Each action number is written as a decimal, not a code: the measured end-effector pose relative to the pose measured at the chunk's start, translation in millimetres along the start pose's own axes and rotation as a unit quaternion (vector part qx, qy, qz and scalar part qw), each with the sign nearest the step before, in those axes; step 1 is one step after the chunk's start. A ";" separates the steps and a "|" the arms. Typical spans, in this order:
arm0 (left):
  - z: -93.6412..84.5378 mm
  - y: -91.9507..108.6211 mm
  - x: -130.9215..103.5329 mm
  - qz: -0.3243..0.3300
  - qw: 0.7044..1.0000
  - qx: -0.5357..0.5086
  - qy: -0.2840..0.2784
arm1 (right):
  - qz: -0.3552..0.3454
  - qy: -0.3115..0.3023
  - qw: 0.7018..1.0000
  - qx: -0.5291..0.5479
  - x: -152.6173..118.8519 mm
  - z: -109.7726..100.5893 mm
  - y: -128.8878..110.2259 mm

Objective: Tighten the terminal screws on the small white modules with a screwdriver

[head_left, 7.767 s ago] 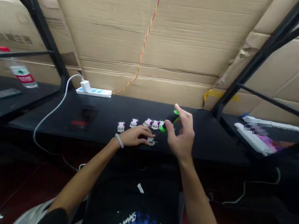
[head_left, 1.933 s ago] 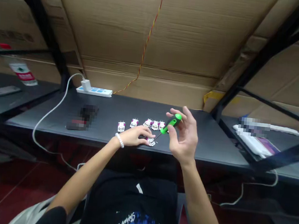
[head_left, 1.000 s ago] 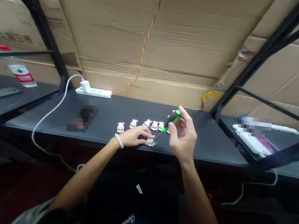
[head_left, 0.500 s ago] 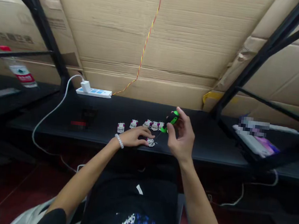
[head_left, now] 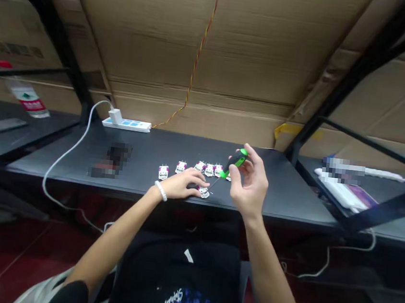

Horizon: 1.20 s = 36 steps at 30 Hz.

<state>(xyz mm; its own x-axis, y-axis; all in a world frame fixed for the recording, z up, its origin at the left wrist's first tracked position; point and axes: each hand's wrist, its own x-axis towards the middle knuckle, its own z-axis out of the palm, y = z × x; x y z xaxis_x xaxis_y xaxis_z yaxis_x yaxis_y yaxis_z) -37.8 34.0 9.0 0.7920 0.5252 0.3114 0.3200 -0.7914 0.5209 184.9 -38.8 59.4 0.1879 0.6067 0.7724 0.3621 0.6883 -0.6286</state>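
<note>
My left hand [head_left: 183, 183] is closed on a small white part with purple bits [head_left: 204, 192], pinning it to the black tabletop near the front edge. Between the fingers and thumb of my right hand [head_left: 250, 180] is a green-and-black screwdriver [head_left: 235, 161], tilted, its thin shaft pointing down-left. The tip reaches the held part; whether it sits in a screw is too small to tell. Several similar white-and-purple parts lie in a row beyond my hands, among them one at the left end [head_left: 163, 172] and another beside it [head_left: 181, 167].
A white power strip [head_left: 129, 124] with a plugged-in charger stands at the back left; its white cable [head_left: 68, 149] loops over the front edge. A blurred dark object [head_left: 110, 161] lies at left. Black shelf frames [head_left: 315, 115] flank both sides. A bottle [head_left: 30, 99] stands far left.
My right hand and the screwdriver handle have shifted slightly to the right, the tip staying at the part. My left hand is nearly still. The lighting on the cardboard and table differs.
</note>
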 end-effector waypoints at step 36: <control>-12.9 17.9 -7.5 -0.017 0.992 0.119 -0.035 | -0.037 0.071 0.996 -0.033 17.0 -30.1 1.5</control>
<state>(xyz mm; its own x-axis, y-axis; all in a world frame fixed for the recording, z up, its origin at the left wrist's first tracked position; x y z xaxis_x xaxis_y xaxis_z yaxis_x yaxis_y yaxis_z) -44.7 19.9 26.2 0.8096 0.5372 0.2367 0.4548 -0.8289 0.3257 216.1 -39.4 74.3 0.2837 0.4894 0.8246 0.4388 0.6984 -0.5654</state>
